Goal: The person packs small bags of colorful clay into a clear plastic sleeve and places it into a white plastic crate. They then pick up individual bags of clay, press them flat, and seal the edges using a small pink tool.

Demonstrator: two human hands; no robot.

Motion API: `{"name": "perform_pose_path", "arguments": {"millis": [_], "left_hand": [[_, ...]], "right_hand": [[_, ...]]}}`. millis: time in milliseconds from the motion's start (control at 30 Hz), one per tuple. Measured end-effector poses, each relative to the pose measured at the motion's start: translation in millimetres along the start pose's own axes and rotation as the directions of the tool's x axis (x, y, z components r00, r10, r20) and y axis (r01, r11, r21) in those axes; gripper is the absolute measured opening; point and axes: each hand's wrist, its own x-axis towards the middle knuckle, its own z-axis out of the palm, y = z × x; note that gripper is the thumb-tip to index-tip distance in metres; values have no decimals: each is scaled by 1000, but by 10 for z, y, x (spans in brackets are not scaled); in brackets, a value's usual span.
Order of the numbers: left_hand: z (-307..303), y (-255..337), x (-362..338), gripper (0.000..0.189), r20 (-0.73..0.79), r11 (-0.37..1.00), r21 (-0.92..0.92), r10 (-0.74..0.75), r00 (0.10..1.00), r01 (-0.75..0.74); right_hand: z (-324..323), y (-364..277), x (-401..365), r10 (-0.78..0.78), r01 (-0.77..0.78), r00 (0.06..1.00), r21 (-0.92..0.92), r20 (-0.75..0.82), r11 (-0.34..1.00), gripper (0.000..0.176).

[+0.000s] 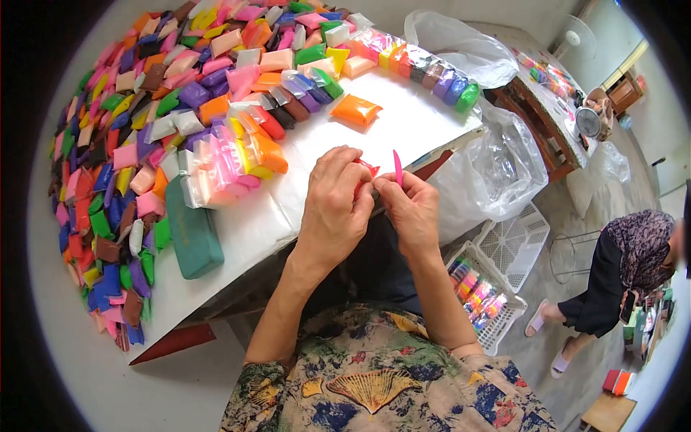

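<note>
My left hand [335,193] is closed on a small red packet [371,168], most of it hidden behind the fingers. Between the thumb and fingers of my right hand [412,209] is a thin, pointed pink plastic tool [398,165], its tip upward. Both hands meet over the front edge of the white tabletop [309,147]. Just beyond them lies a single orange packet [355,111]. A clear sleeve with a row of coloured packets [425,72] stretches along the far right edge. Left of my hands sits another bundled row of packets [234,162], beside a dark green block-shaped case [193,229].
A large heap of coloured packets [155,93] covers the table's left and back. Clear plastic bags [497,162] hang at its right side. A white basket [515,317] with packet bundles stands below. At right, a person [626,266] is near a stool [572,252]; another table [540,108] stands behind.
</note>
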Motion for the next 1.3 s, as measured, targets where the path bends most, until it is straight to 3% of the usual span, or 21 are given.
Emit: {"name": "perform_pose_path", "arguments": {"millis": [200, 500, 600, 733, 833, 933, 1067, 1167, 1300], "left_hand": [[64, 17, 2, 20, -119, 971, 235, 71, 990, -41], [148, -69, -70, 19, -105, 985, 160, 89, 990, -72], [150, -52, -85, 19, -113, 946, 304, 156, 981, -115], [169, -31, -107, 19, -129, 926, 363, 161, 978, -105], [187, -46, -127, 20, -122, 928, 358, 158, 980, -105], [195, -58, -133, 21, -114, 927, 361, 153, 982, -103], [193, -47, -134, 27, -122, 932, 349, 153, 981, -102], [175, -45, -134, 27, -121, 946, 312, 135, 984, -91], [148, -36, -125, 26, -117, 961, 269, 103, 988, -68]], "right_hand": [[98, 20, 29, -118, 112, 992, -108, -48, 988, 16], [74, 100, 35, -195, 159, 978, -333, -76, 930, 21], [89, 80, 10, -200, 155, 977, -385, -80, 910, 21], [98, 68, 3, -272, 213, 960, -464, -64, 860, 23], [56, 29, -17, -327, 233, 945, -657, -22, 717, 25], [9, -108, -105, -364, 214, 929, -716, -60, 665, 24], [-159, -139, -207, -504, 324, 858, -868, 102, 377, 14], [-235, -140, -181, -630, 501, 687, -864, 363, 48, 10], [-249, -165, -144, -591, 512, 661, -854, 462, -95, 16]]}}
